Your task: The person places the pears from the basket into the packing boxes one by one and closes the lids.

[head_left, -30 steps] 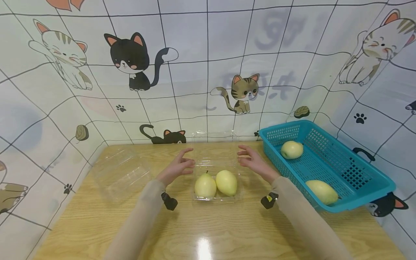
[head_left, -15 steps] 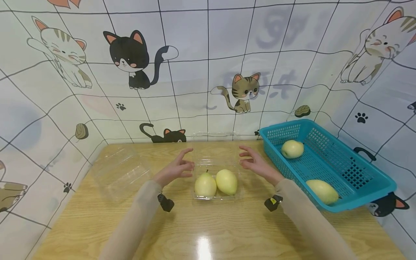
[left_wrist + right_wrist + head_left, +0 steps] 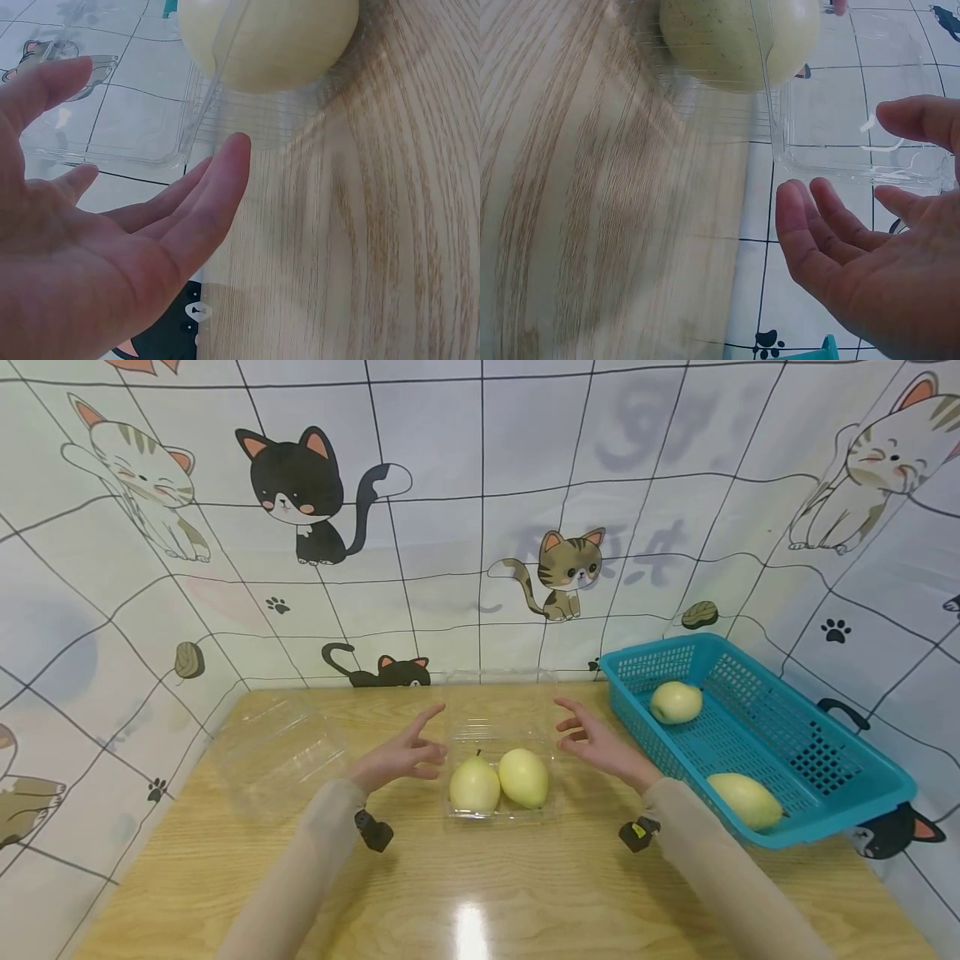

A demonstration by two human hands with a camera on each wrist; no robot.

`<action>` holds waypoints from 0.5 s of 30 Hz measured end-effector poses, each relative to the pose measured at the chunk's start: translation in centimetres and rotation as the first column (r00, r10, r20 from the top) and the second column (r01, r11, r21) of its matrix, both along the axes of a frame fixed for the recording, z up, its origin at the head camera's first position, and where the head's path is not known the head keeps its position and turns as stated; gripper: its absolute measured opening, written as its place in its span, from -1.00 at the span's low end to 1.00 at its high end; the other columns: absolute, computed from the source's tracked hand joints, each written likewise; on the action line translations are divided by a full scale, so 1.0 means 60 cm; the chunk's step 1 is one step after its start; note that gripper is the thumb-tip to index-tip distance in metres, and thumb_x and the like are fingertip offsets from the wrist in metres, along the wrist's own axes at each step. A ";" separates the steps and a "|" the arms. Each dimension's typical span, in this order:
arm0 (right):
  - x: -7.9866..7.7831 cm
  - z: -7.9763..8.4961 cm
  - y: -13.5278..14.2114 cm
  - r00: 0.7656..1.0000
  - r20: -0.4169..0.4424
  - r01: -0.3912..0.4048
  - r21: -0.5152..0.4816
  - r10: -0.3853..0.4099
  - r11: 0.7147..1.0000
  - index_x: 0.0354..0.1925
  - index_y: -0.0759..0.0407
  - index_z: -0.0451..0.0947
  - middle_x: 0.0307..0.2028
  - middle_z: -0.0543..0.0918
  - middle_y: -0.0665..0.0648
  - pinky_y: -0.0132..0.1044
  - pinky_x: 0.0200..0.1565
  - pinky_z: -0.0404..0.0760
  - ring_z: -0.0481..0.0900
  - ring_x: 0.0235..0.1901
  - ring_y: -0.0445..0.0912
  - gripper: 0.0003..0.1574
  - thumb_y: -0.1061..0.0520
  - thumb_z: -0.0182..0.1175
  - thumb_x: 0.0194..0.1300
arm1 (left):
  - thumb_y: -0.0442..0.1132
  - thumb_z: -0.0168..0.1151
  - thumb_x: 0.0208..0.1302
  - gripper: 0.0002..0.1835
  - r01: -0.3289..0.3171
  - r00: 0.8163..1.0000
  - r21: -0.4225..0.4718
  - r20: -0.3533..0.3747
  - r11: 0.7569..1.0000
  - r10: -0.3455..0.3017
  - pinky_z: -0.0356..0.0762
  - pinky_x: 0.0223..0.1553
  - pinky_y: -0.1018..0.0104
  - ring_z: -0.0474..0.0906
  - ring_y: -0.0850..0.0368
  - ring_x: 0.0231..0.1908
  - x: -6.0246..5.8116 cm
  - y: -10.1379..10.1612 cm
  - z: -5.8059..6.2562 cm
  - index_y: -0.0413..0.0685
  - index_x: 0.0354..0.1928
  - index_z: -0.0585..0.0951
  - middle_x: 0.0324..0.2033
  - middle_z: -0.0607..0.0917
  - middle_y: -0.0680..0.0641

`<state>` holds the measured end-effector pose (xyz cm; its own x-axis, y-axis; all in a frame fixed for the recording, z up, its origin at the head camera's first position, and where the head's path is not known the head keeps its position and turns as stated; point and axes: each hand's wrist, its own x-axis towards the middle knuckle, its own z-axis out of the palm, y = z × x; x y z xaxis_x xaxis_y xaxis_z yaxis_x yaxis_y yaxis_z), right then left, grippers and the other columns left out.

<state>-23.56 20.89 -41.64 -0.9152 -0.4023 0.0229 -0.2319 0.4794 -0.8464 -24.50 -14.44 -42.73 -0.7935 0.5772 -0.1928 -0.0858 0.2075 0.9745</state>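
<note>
A clear plastic clamshell box [image 3: 501, 817] stands in the middle of the table with its lid [image 3: 501, 697] raised at the back. Two yellow-green pears, a left one [image 3: 475, 787] with its stem up and a right one [image 3: 523, 778], sit side by side in its base. My left hand [image 3: 401, 756] is just left of the box, fingers spread and loosely bent, holding nothing. On the other side, my right hand [image 3: 607, 750] mirrors it, fingers loosely spread beside the lid. Both wrist views show the palm of the left hand [image 3: 112, 255] and right hand [image 3: 877, 270] beside the clear plastic.
A teal plastic basket [image 3: 840, 810] on the right holds one pear [image 3: 676, 702] at its far end and another pear [image 3: 745, 800] near its front. Another clear plastic container [image 3: 281, 760] lies on the left of the wooden table [image 3: 480, 877]. A cat-print sheet [image 3: 450, 527] hangs behind.
Both hands have drawn slightly outward, away from the box, and the fingers have loosened. The raised lid looks tipped slightly lower. The pears stay in place.
</note>
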 end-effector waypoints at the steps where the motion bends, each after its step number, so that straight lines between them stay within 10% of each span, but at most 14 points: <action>1: 0.001 0.001 0.001 1.000 -0.006 -0.002 0.022 0.002 1.000 0.49 0.20 -0.10 0.12 0.38 0.50 0.11 -0.01 0.55 0.44 0.06 0.33 -0.11 0.22 0.12 0.36 | -0.26 0.08 0.40 -0.13 0.007 1.000 -0.006 0.000 1.000 -0.007 0.46 0.11 -0.03 0.28 -0.36 0.24 0.000 -0.001 0.000 0.39 0.52 -0.20 0.24 0.25 -0.51; 15: 0.016 0.000 0.005 0.995 0.034 -0.094 0.091 0.091 0.991 0.52 0.16 -0.36 -0.10 0.60 0.41 -0.01 -0.11 0.59 0.60 -0.11 0.11 0.05 0.28 0.08 0.34 | -0.27 0.09 0.38 -0.10 0.053 0.999 -0.048 0.000 0.997 -0.053 0.46 0.11 -0.05 0.30 -0.31 0.23 0.000 -0.007 0.003 0.46 0.50 -0.23 0.19 0.38 -0.46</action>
<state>-22.58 21.18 -41.64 -0.8736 -0.4844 -0.0454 -0.2540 0.5338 -0.8065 -24.48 -14.86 -42.57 -0.7622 0.6089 -0.2197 -0.0718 0.2578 0.9635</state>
